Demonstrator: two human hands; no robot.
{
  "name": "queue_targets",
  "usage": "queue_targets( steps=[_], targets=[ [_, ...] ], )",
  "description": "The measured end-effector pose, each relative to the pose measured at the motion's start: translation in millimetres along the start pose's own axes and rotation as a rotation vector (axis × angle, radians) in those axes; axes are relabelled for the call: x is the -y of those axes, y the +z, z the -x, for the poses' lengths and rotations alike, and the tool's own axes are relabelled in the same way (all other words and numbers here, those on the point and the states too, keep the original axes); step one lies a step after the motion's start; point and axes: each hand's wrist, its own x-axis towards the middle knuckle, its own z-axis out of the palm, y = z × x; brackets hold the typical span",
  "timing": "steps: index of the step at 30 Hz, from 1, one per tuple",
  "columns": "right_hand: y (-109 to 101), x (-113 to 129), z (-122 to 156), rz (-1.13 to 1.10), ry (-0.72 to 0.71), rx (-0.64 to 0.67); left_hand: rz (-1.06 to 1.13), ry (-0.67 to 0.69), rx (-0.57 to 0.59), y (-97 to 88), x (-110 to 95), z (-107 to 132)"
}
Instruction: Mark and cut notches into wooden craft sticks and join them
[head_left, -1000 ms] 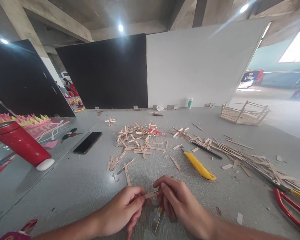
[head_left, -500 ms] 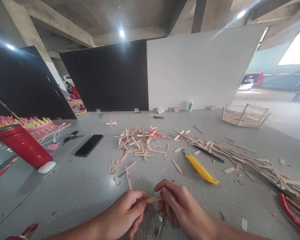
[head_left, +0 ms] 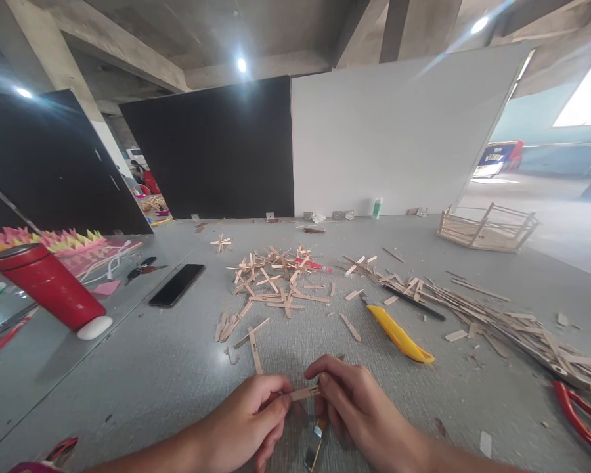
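Low in the middle of the view, both hands meet over the grey table (head_left: 142,374). My left hand (head_left: 249,420) pinches one end of a short wooden stick (head_left: 303,393). My right hand (head_left: 357,407) is closed on the stick's other end and also holds a small metal tool with a yellowish handle (head_left: 314,443), which points down and towards me below the stick. A heap of cut wooden sticks (head_left: 276,282) lies farther out on the table.
A yellow utility knife (head_left: 398,334) lies right of centre, with a long spread of wooden strips (head_left: 497,315) beyond it. Red-handled pliers (head_left: 576,414) sit at the right edge. A red tumbler (head_left: 46,284) and a black phone (head_left: 177,284) lie at left. A stick frame (head_left: 487,226) stands at back right.
Both hands keep their hold on the stick and have hardly moved. The camera has tilted slightly, so everything sits a little lower in the view.
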Motion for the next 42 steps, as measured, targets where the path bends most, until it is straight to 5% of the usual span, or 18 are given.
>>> queue_targets(
  steps=[42],
  targets=[
    [0.2,6.6,3.3,0.240,-0.130,-0.007,-0.015,0.028,0.006,0.0,0.6,0.4]
  ],
)
